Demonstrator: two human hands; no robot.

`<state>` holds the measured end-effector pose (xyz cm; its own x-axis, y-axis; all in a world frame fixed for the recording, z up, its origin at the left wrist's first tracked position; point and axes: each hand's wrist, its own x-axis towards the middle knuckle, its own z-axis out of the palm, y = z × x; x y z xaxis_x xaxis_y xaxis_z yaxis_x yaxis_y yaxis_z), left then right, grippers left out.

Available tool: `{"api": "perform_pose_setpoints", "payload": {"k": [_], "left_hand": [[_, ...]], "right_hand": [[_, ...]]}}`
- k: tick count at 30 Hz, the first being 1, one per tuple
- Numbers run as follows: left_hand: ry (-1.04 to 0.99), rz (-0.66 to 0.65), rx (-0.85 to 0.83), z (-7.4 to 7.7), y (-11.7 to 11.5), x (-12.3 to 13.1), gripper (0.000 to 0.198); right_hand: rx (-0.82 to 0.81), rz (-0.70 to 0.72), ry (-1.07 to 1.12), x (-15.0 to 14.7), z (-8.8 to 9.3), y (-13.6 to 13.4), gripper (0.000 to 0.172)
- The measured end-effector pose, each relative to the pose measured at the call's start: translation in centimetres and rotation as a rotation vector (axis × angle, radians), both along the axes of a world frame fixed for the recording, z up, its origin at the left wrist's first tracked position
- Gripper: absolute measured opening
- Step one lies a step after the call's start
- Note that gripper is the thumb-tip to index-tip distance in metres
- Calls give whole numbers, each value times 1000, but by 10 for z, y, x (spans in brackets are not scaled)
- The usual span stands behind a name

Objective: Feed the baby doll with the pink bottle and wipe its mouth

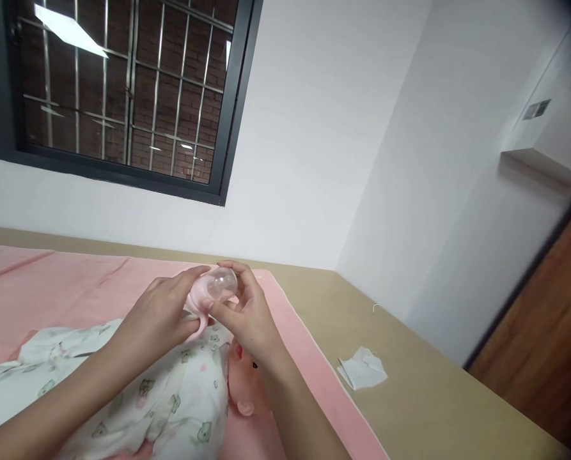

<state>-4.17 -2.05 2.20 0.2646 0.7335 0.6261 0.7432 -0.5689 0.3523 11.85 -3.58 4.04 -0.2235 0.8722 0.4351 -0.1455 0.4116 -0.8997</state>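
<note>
Both hands hold a pink pacifier [195,300] with a clear domed cap [222,283] above a baby doll [241,380]. My left hand [163,313] grips the pink base and its ring. My right hand [247,306] pinches the clear cap with thumb and fingers. The doll lies on a pink blanket [64,281], dressed in a white printed garment [170,396]. Part of its face shows beneath my right wrist.
The blanket covers a tan bed surface [410,396]. A crumpled white tissue [362,369] lies on it to the right. White walls meet in a corner behind, with a barred dark window [122,89] at upper left. A wooden door [548,332] stands at right.
</note>
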Motion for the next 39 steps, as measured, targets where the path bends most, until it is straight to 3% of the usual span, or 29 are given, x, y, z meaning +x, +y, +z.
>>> {"api": "perform_pose_setpoints", "payload": {"k": [5, 11, 39], "left_hand": [[39, -2, -40, -3, 5, -1, 40], [71, -27, -32, -9, 7, -4, 45], [92, -85, -39, -6, 7, -3, 48]], "right_hand": [[3, -39, -43, 1, -4, 5, 54], [-9, -25, -40, 3, -5, 9, 50], [-27, -4, -40, 12, -3, 13, 51]]}}
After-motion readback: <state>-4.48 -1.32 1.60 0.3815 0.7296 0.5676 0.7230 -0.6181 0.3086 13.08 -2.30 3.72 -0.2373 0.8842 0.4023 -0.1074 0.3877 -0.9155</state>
